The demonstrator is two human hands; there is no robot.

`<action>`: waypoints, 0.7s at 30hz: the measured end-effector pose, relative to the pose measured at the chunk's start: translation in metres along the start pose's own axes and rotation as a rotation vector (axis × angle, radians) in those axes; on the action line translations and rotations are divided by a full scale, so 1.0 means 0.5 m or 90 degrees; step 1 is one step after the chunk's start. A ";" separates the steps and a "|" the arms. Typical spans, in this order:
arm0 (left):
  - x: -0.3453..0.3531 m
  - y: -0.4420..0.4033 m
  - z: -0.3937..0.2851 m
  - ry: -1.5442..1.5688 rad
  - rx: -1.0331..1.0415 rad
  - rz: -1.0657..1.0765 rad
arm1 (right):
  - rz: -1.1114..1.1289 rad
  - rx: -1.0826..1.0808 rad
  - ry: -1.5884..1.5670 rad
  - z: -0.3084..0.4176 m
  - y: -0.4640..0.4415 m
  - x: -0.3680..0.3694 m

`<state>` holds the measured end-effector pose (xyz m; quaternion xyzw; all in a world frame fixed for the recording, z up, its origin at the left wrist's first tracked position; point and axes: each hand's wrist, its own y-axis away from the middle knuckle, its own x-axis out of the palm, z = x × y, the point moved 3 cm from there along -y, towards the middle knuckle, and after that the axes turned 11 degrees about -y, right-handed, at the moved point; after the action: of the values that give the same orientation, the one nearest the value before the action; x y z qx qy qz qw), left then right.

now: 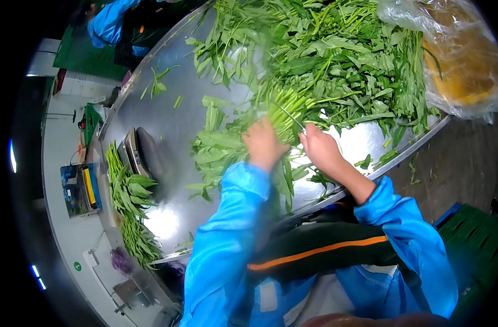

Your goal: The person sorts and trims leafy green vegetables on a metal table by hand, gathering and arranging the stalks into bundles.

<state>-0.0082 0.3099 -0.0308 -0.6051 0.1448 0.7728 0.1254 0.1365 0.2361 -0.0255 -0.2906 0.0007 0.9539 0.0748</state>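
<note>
Left hand (264, 143), centre of frame: fingers closed over a bundled bunch of long-leaved green vegetables (287, 111), pressing it from the left. Right hand (321, 146), just beside it: thumb and fingers pinched together on a thin dark strip (298, 125) that runs obliquely across the stems; its material cannot be told.

Specimen: the bunch lies at centre of frame. Stems pale green, slender, packed side by side, their ends pointing up the frame. Leaves broader, mid-green, pointed, spreading to the left of and below the left hand. Both forearms in bright blue sleeves (219, 231).

Support: a shiny grey metal table (186, 128) with a raised rim, glare spots at lower left and right of centre. Loose heap of dark-green leafy stalks (341, 57) from upper centre to upper right, touching the bunch. Second long bunch of green stalks (129, 204) along the table edge, left of frame; beside it a dark, rounded object with a silvery side (141, 152), identity unclear.

Containers: crumpled clear plastic bag (396, 12), upper right, with a rounded orange-yellow mass (467, 82) showing through it. Green plastic crate (472, 245), lower right; contents not discernible. Wall-side holder (73, 204), left, bearing upright yellow and blue flat items (90, 185).

Upper left: another person's blue sleeve (110, 24).
</note>
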 end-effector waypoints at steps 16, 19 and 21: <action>-0.001 -0.014 0.004 0.078 -0.046 0.053 | 0.161 0.268 0.171 -0.081 0.219 0.007; -0.004 -0.011 0.002 0.066 -0.037 0.054 | 0.173 0.289 0.215 -0.055 0.285 -0.048; -0.015 -0.005 0.002 0.067 -0.021 0.056 | 0.146 0.282 0.235 -0.048 0.278 -0.106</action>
<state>-0.0063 0.3124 -0.0233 -0.6400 0.1645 0.7470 0.0736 0.1734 0.0898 -0.0217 -0.4333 0.2549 0.8640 0.0268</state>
